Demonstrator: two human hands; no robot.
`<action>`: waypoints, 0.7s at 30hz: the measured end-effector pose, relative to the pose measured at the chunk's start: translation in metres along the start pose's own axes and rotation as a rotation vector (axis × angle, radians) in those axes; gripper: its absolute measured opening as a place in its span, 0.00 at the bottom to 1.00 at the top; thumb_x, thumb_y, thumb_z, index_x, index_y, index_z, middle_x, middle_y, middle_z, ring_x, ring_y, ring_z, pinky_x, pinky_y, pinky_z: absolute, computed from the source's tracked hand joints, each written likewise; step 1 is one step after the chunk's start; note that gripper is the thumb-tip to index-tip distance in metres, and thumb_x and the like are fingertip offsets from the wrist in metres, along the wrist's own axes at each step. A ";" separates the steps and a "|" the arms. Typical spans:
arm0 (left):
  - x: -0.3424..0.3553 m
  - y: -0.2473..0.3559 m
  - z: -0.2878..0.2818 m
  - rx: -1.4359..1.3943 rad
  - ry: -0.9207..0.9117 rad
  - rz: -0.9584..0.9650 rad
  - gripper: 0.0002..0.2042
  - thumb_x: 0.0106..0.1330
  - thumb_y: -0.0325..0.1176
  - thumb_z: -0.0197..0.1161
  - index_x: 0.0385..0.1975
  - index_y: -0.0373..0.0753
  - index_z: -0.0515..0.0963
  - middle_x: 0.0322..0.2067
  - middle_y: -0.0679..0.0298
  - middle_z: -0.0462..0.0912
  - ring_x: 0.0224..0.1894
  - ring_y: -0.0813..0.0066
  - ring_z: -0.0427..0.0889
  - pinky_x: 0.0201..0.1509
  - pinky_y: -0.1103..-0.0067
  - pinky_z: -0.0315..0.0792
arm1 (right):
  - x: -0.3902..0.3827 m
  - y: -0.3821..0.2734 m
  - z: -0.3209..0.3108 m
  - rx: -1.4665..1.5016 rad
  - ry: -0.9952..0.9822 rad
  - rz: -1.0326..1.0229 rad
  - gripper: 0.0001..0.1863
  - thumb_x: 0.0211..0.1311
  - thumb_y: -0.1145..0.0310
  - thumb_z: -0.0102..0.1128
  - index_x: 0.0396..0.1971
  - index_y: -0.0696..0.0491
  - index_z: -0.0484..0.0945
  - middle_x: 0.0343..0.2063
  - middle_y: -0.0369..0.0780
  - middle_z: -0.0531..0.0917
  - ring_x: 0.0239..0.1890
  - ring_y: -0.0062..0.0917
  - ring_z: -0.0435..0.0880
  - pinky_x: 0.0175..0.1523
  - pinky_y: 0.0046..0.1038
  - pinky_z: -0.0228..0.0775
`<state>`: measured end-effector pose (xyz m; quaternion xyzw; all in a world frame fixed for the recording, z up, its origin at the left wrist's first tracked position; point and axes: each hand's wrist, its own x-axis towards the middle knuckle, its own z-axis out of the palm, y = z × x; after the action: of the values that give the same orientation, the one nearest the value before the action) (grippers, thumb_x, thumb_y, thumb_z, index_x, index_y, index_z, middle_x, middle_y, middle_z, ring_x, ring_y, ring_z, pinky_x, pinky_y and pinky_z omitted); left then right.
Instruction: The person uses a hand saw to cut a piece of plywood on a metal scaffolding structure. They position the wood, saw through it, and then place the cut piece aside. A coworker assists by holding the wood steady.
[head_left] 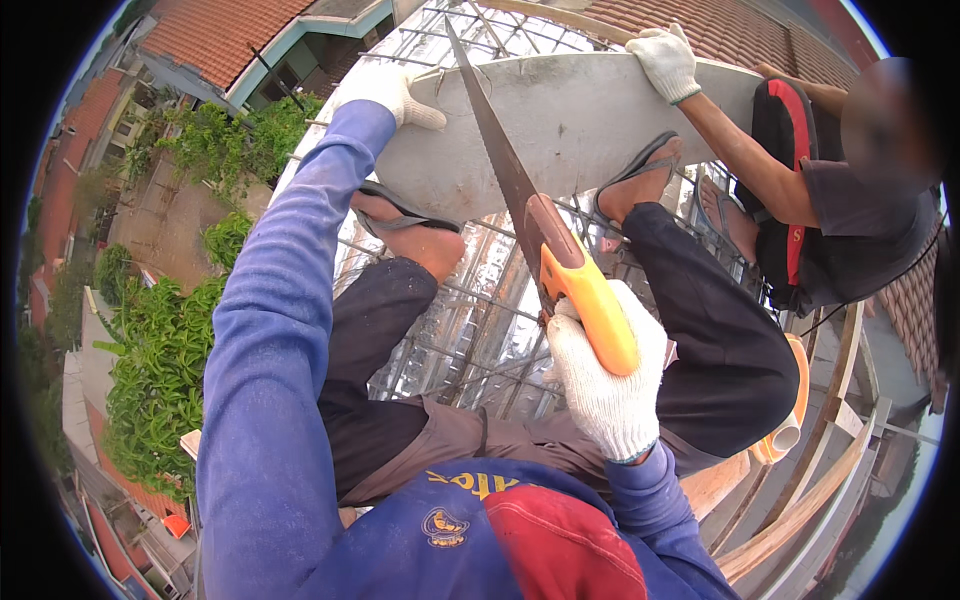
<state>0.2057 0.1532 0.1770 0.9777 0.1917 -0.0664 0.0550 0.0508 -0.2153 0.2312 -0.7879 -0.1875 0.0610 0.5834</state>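
Observation:
My right hand [607, 375], in a white knit glove, is closed round the orange handle of a hand saw [500, 150]. The blade points up and away to the far left, passing over a long grey board [560, 125] with a curved far edge. My gloved left hand [388, 95] rests on the board's left end with the thumb held apart from the fingers. Both my sandalled feet are at the board's near edge. At its right part, a co-worker's gloved hand [665, 62] presses on the far edge.
Steel rebar mesh [480, 330] over shiny sheeting lies beneath me. The co-worker crouches at the right. Timber planks [800, 510] and an orange-and-white pipe-like piece [785, 435] stand at the lower right. Past the left edge is a drop to trees [170, 380] and a yard.

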 end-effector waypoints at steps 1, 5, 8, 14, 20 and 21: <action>-0.004 -0.004 -0.016 -0.242 -0.126 0.133 0.34 0.51 0.61 0.82 0.55 0.49 0.90 0.50 0.57 0.92 0.54 0.58 0.91 0.62 0.65 0.80 | -0.011 0.007 -0.005 -0.015 0.006 0.049 0.09 0.65 0.79 0.69 0.44 0.60 0.83 0.28 0.35 0.84 0.22 0.16 0.82 0.32 0.22 0.75; -0.001 -0.001 0.005 -0.046 0.064 0.088 0.33 0.50 0.61 0.82 0.54 0.49 0.90 0.49 0.57 0.93 0.52 0.58 0.91 0.62 0.64 0.81 | -0.080 0.019 -0.050 -0.140 0.004 0.136 0.12 0.62 0.82 0.63 0.45 0.63 0.82 0.27 0.38 0.85 0.21 0.19 0.85 0.35 0.23 0.79; -0.013 0.008 0.000 -0.043 0.051 0.062 0.34 0.50 0.61 0.82 0.55 0.48 0.90 0.49 0.57 0.92 0.52 0.57 0.91 0.62 0.64 0.81 | -0.051 0.021 -0.035 -0.034 0.021 0.163 0.10 0.63 0.79 0.64 0.44 0.62 0.81 0.27 0.38 0.84 0.21 0.19 0.84 0.33 0.23 0.77; -0.009 0.010 -0.012 0.036 -0.010 0.041 0.36 0.49 0.63 0.83 0.56 0.48 0.89 0.54 0.54 0.89 0.57 0.55 0.89 0.63 0.63 0.80 | 0.048 0.008 0.020 0.319 0.022 0.284 0.07 0.68 0.75 0.67 0.43 0.60 0.83 0.28 0.35 0.83 0.25 0.15 0.82 0.31 0.23 0.76; -0.007 0.005 0.000 -0.014 0.019 0.022 0.35 0.50 0.63 0.82 0.55 0.49 0.90 0.56 0.56 0.89 0.59 0.55 0.88 0.65 0.62 0.80 | -0.094 0.030 -0.037 -0.096 0.086 0.200 0.11 0.64 0.79 0.63 0.46 0.62 0.83 0.26 0.36 0.83 0.20 0.18 0.82 0.30 0.22 0.78; -0.010 0.006 -0.001 -0.024 0.022 0.024 0.34 0.50 0.63 0.82 0.55 0.49 0.90 0.56 0.56 0.89 0.59 0.55 0.88 0.65 0.62 0.79 | -0.073 0.026 -0.028 -0.036 0.094 0.204 0.12 0.63 0.79 0.62 0.46 0.63 0.83 0.25 0.36 0.83 0.19 0.18 0.82 0.30 0.22 0.78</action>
<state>0.1993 0.1439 0.1802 0.9798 0.1815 -0.0527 0.0654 -0.0022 -0.2739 0.2059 -0.8154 -0.0799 0.0798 0.5678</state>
